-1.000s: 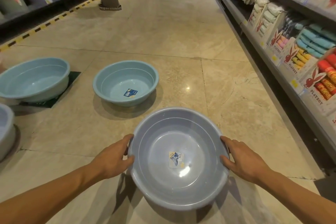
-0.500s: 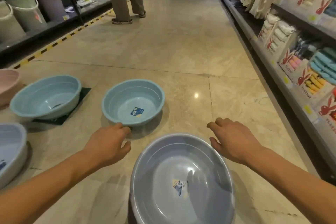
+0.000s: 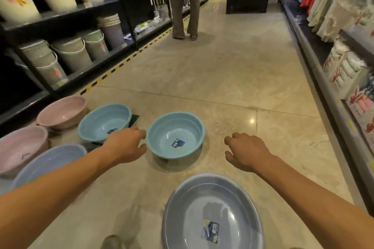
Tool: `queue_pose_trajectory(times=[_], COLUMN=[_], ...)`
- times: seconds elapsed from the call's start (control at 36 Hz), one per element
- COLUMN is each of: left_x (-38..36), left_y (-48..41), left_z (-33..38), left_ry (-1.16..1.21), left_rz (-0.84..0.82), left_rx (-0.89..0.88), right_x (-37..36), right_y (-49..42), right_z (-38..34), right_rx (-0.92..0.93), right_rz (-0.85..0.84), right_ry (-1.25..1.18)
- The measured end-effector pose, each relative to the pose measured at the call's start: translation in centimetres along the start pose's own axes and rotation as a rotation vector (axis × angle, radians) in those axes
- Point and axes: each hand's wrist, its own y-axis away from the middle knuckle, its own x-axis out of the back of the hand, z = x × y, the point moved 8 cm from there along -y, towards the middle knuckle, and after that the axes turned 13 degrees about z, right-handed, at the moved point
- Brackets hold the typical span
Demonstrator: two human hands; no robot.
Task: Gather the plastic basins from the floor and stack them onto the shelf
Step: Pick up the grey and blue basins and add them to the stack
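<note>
Head view: a shop aisle with a pale tiled floor (image 3: 222,79) is seen from above, and both bare arms are stretched forward over it. The left hand (image 3: 126,145) is held with loosely curled fingers just beside the left rim of a light blue basin (image 3: 172,125); nothing is gripped, and whether the fingertips touch the rim cannot be told. The right hand (image 3: 245,152) is held above the floor to the right of that basin, apart from it, with fingers loosely bent and nothing in its grasp.

A grey basin (image 3: 202,194) is set on the floor nearest the camera, between the two forearms, with a printed sticker (image 3: 210,230) on its bottom. A similar sticker (image 3: 178,143) is seen inside the light blue basin. A second light blue basin (image 3: 104,121) is placed to the left, partly on a dark mat (image 3: 135,117). Further left, two pink basins (image 3: 62,112) (image 3: 20,147) and a pale lilac basin (image 3: 50,161) are grouped on the floor.

Lidded buckets (image 3: 70,54) are lined up on the dark shelf (image 3: 60,13) at the left. Packed towels (image 3: 348,70) are displayed on the shelf at the right. Another person's legs (image 3: 185,2) are seen further down the aisle, by the left shelf.
</note>
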Motion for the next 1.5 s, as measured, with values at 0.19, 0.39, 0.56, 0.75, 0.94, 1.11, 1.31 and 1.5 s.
queue_pose_trajectory(times=[0.19, 0.39, 0.56, 0.75, 0.94, 1.11, 1.31, 1.5], left_x=[-1.4, -6.5, -12.5, -20.4, -27.9, -31.5, -31.9, -28.6], left_y=[-3.1, -7.8, -12.6, -17.9, -20.7, -20.4, -20.5, -18.7], left_z=[-2.6, -5.3, -7.5, -10.2, -12.0, -11.7, -10.9, -12.8], left_ry=[0.099, 0.163, 0.134, 0.22, 0.381, 0.484, 0.759, 0.848], left_rz=[0.012, 0.021, -0.001, -0.076, -0.123, -0.174, -0.123, -0.114], left_rx=[0.067, 0.055, 0.01, 0.056, 0.177, 0.235, 0.253, 0.346], right_x=[-0.7, -4.3, -9.9, -17.5, -24.5, -28.2, -28.9, -23.9], right_y=[-2.1, -7.4, -13.2, -18.5, -21.3, -21.1, -20.6, -18.5], right_z=[-0.3, -1.5, -3.1, -3.8, -2.8, -2.5, -1.3, -0.1], right_rx=[-0.063, -0.059, -0.053, -0.128, -0.314, -0.407, -0.52, -0.56], right_rz=[-0.056, -0.087, -0.128, -0.181, -0.219, -0.232, -0.079, 0.096], right_ry=[0.017, 0.052, 0.063, -0.009, -0.152, -0.276, -0.545, -0.711])
